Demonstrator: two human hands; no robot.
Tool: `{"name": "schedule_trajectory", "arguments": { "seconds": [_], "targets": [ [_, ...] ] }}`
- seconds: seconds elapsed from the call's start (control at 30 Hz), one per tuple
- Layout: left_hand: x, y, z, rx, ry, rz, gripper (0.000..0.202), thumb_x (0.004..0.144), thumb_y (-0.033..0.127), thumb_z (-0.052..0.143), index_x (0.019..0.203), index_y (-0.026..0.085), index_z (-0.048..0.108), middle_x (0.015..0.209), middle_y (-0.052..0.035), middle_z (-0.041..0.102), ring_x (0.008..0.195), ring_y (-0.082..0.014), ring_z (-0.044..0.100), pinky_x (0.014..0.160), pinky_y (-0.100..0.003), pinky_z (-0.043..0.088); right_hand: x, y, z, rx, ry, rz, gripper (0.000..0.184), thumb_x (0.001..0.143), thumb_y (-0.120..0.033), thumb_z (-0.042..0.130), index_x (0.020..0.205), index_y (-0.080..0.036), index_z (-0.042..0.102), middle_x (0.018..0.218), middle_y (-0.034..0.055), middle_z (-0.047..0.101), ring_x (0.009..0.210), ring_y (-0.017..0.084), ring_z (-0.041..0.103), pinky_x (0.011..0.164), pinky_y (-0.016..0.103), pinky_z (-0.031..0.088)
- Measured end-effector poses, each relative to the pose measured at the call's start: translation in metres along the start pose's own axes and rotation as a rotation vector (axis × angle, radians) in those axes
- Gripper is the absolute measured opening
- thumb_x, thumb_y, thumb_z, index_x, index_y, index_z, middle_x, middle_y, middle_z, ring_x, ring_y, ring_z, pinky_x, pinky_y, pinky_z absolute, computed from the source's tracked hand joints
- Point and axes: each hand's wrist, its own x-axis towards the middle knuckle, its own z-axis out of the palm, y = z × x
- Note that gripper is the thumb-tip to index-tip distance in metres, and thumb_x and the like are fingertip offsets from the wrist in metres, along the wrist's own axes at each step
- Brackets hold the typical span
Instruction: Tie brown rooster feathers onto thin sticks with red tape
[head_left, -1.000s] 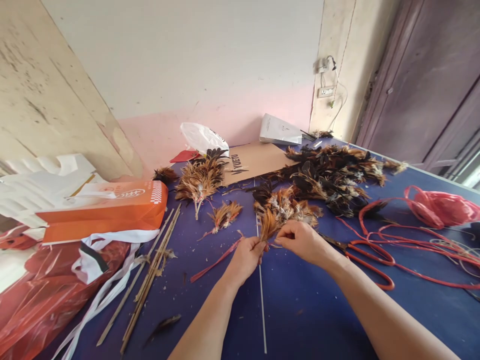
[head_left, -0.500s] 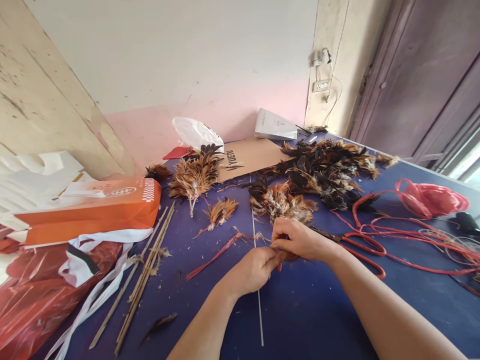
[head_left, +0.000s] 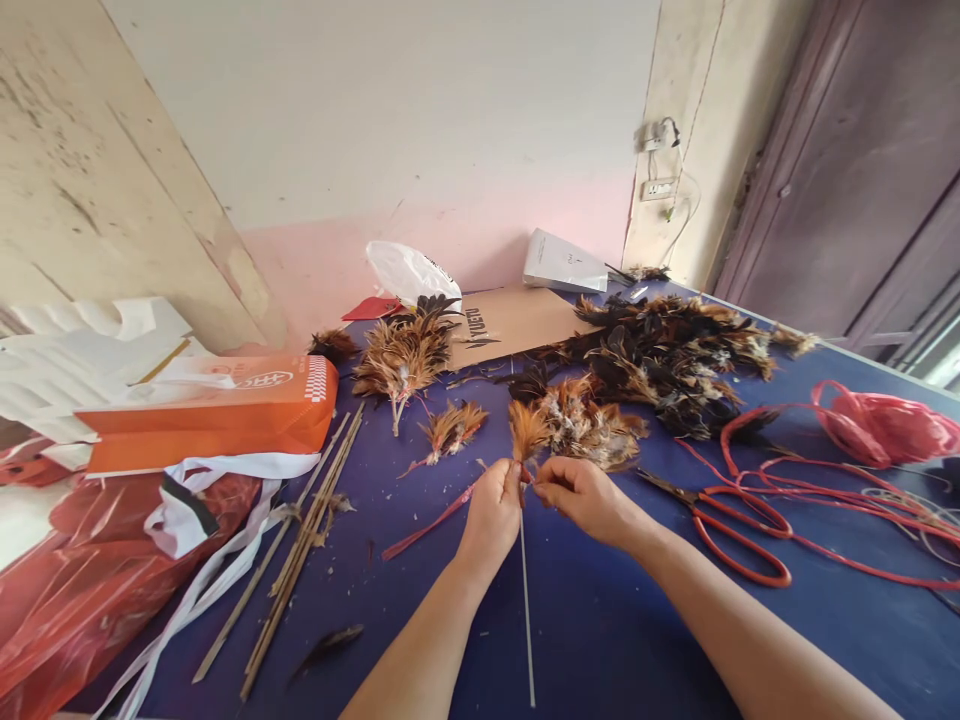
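Note:
My left hand (head_left: 491,510) is closed round the quills of a small bunch of brown feathers (head_left: 527,430), which fans upward above my fist. My right hand (head_left: 581,493) pinches at the base of the same bunch, fingers pressed together beside my left thumb. A red plastic strip (head_left: 431,520) trails from my left hand down to the left across the blue table (head_left: 600,620). A loose heap of brown and white feathers (head_left: 589,425) lies just beyond my hands.
A big pile of dark feathers (head_left: 667,355) lies at the back right. Red-handled scissors (head_left: 731,525) and red string (head_left: 862,480) lie to the right. Thin sticks (head_left: 300,555), an orange bag (head_left: 217,410), tied feather bunches (head_left: 401,360) and cardboard (head_left: 510,320) are on the left and behind.
Half a second ago my hands were lower with the feathers hidden between them; now both hands have lifted slightly and the bunch stands upright above my left fist.

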Motion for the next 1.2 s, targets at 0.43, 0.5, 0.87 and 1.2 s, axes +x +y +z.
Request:
{"name": "schedule_trajectory", "arguments": {
  "seconds": [0.43, 0.5, 0.87, 1.2],
  "targets": [
    [-0.013, 0.017, -0.007, 0.207, -0.528, 0.239, 0.023, 0.083, 0.024, 0.037, 0.067, 0.017, 0.052, 0.067, -0.0015, 0.051, 0.063, -0.0127, 0.047, 0.062, -0.024, 0.036, -0.006, -0.005, -0.031, -0.505, -0.025, -0.276, 0.016, 0.080, -0.016, 0.043, 0.069, -0.015, 0.055, 0.071, 0.0026, 0.055, 0.066, 0.012, 0.048, 0.063, 0.023, 0.036],
    [-0.014, 0.025, -0.011, 0.055, -0.601, 0.209, 0.027, 0.084, 0.029, 0.037, 0.066, 0.017, 0.051, 0.063, -0.0003, 0.048, 0.060, -0.0111, 0.045, 0.060, -0.023, 0.035, -0.004, 0.000, -0.039, -0.294, -0.126, -0.180, 0.013, 0.079, -0.020, 0.048, 0.071, -0.016, 0.057, 0.069, 0.0010, 0.056, 0.065, 0.011, 0.050, 0.061, 0.022, 0.038],
    [-0.006, 0.008, 0.006, -0.370, -0.139, -0.065, 0.030, 0.082, 0.041, 0.038, 0.065, 0.017, 0.044, 0.051, 0.0037, 0.040, 0.048, -0.0091, 0.036, 0.049, -0.022, 0.028, 0.004, 0.006, -0.012, 0.253, -0.090, -0.023, 0.023, 0.077, -0.035, 0.052, 0.068, -0.014, 0.059, 0.060, -0.0012, 0.051, 0.057, 0.009, 0.041, 0.056, 0.022, 0.035],
    [-0.004, 0.001, 0.007, 0.073, 0.102, 0.044, 0.031, 0.084, 0.033, 0.034, 0.056, 0.019, 0.038, 0.054, 0.0020, 0.041, 0.057, -0.0130, 0.041, 0.058, -0.024, 0.029, 0.006, 0.006, 0.015, -0.010, 0.138, -0.061, 0.018, 0.077, -0.026, 0.047, 0.066, -0.017, 0.057, 0.058, -0.0017, 0.049, 0.055, 0.011, 0.043, 0.054, 0.023, 0.034]
  ]
}}
